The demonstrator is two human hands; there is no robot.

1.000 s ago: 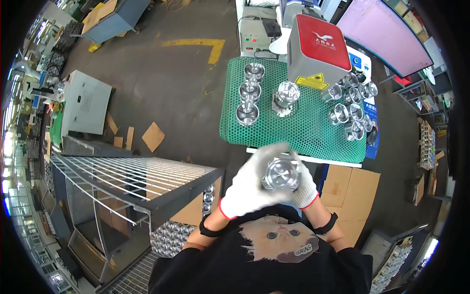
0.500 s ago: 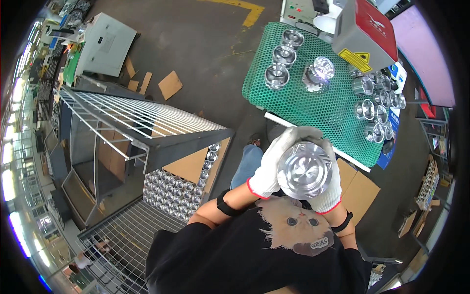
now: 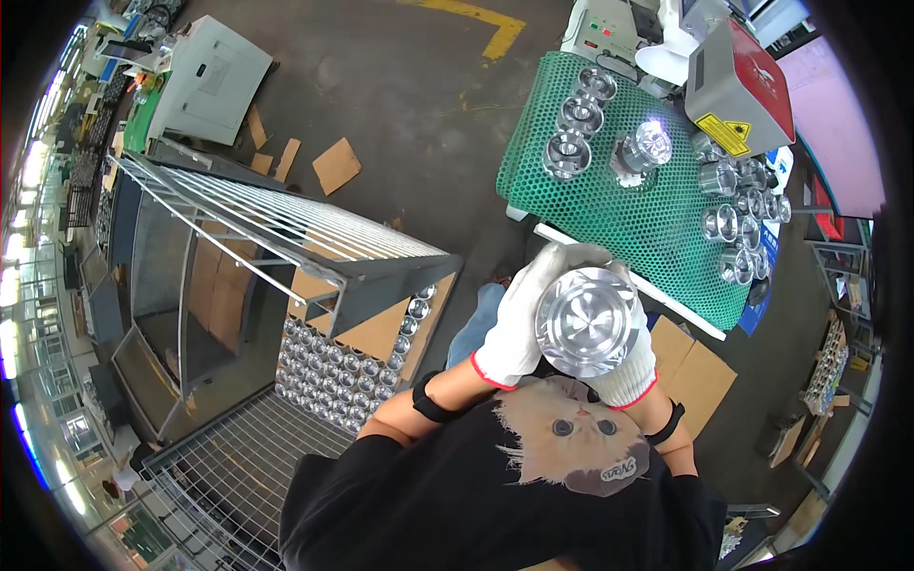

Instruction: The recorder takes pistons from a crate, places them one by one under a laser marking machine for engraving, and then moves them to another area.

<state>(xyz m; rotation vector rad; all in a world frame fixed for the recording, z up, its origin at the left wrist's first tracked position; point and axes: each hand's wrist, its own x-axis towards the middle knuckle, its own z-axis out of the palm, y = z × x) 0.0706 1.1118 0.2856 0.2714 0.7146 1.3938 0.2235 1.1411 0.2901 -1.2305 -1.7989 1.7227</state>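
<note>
1. Green mesh (image 3: pixel 657 238) is covering the tabletop (image 3: pixel 666 303), metal cups (image 3: pixel 567 155) lining its left side.
2. Left hand (image 3: pixel 519 324) and right hand (image 3: pixel 643 349) are holding a shiny cup (image 3: pixel 587 322) short of the tabletop, fingers (image 3: pixel 571 254) curling round it.
3. Smooth metal could be slipping if that gloved grip loosens, dropping the cup.

A round, silvery metal piece (image 3: pixel 587 322), polished to a mirror-like shine, is held clear of the desk (image 3: pixel 657 238), on the person's side of its near edge; its broad circular face is turned up toward the head, with bright and dark streaks fanning out from a pale centre and rings running concentrically near the rim; the gloved hands (image 3: pixel 522 333) clasp it from both sides; its underside is hidden from view.
</note>
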